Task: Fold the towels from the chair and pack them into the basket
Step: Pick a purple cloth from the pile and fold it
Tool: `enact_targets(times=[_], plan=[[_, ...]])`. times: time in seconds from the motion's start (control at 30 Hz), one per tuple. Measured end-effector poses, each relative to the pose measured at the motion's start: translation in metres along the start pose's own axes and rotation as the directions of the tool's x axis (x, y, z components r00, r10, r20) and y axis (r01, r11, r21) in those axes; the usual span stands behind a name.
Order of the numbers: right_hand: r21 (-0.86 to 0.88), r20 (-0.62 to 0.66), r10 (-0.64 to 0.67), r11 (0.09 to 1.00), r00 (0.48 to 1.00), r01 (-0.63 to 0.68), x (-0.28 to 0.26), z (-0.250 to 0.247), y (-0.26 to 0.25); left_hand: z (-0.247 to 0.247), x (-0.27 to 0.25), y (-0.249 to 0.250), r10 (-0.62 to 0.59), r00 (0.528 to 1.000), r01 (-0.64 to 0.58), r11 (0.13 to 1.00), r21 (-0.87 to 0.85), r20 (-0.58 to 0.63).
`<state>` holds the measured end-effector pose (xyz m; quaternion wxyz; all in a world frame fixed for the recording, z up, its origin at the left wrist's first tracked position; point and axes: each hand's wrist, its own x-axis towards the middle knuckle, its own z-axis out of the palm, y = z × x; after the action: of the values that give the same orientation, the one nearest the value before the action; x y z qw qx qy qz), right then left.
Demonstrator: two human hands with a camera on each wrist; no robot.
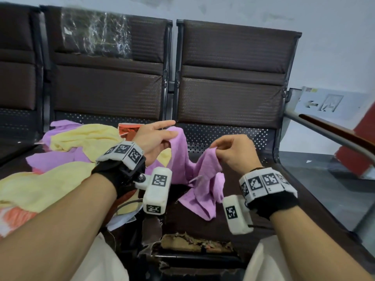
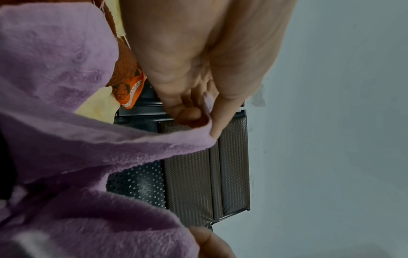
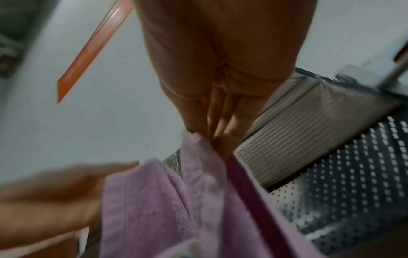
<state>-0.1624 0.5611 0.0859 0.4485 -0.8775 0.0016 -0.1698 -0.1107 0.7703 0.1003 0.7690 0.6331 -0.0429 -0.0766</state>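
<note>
Both hands, left hand [image 1: 156, 136] and right hand [image 1: 233, 151], pinch corners of the purple towel [image 1: 194, 175] with fingers clamped; one thin pinch could slip, dropping it crooked.

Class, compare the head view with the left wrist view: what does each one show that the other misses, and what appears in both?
Only the head view shows the right hand pinching the purple towel, both wrist bands, the pile of yellow towels on the left seat, and the torn seat edge.

Only the left wrist view shows, close up, the left hand's fingertips pinching the towel's edge.

Both show the left hand, the purple towel, the orange cloth, the brown chair back and the pale wall.
</note>
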Motion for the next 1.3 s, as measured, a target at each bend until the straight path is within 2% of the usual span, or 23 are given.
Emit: enact_targets(times=[0.07,0.1,0.17,0.23,0.27,0.43,0.53,0.6,0.7,0.77,0.93,1.1,1.3], plan=[[-0.205,-0.003,-0.102,0.974,0.995,0.099,-0.003,0.002,-0.003,0.000,-0.002,0.000,-0.001,1.000,0.001,1.000,0.021,0.015],[-0.253,0.013,-0.167,0.953,0.986,0.164,-0.004,0.002,-0.006,0.000,-0.003,0.000,0.003,1.000,-0.003,1.000,0.029,0.013],[-0.152,0.050,-0.260,0.952,0.964,0.265,-0.006,0.003,-0.012,0.001,-0.004,-0.002,0.018,1.000,-0.018,0.998,0.066,0.000],[0.042,0.061,-0.255,0.967,0.965,0.252,-0.008,0.006,-0.019,0.003,-0.005,-0.005,0.032,0.999,-0.032,0.992,0.125,0.002],[0.085,0.071,-0.239,0.969,0.968,0.233,-0.008,0.008,-0.021,0.004,-0.005,-0.007,0.039,0.999,-0.041,0.987,0.154,0.016],[-0.075,0.198,-0.103,0.990,0.975,0.120,-0.003,0.014,-0.015,0.004,-0.007,-0.016,0.045,0.995,-0.072,0.938,0.339,0.087],[-0.158,0.242,-0.141,0.970,0.960,0.182,-0.003,0.013,-0.013,0.000,-0.004,-0.021,0.087,0.994,-0.109,0.875,0.472,0.068],[-0.144,0.241,-0.181,0.965,0.953,0.220,-0.003,0.016,-0.015,0.000,-0.003,-0.023,0.083,0.994,-0.110,0.847,0.520,0.074],[-0.034,0.206,-0.219,0.973,0.954,0.230,-0.003,0.024,-0.017,0.004,-0.004,-0.025,0.028,0.996,-0.065,0.884,0.462,0.086],[0.014,0.184,-0.197,0.980,0.963,0.198,-0.001,0.027,-0.017,0.008,-0.006,-0.027,-0.016,0.994,-0.029,0.918,0.396,0.110],[-0.049,0.119,-0.098,0.993,0.988,0.104,0.003,0.028,-0.011,0.013,-0.008,-0.027,-0.083,0.981,0.037,0.968,0.250,0.178],[-0.065,0.103,-0.063,0.995,0.993,0.070,0.004,0.027,-0.009,0.012,-0.009,-0.022,-0.163,0.958,0.133,0.982,0.136,0.238],[-0.110,0.104,-0.043,0.992,0.994,0.055,0.005,0.031,-0.005,0.010,-0.010,-0.019,-0.214,0.942,0.196,0.976,0.094,0.259]])
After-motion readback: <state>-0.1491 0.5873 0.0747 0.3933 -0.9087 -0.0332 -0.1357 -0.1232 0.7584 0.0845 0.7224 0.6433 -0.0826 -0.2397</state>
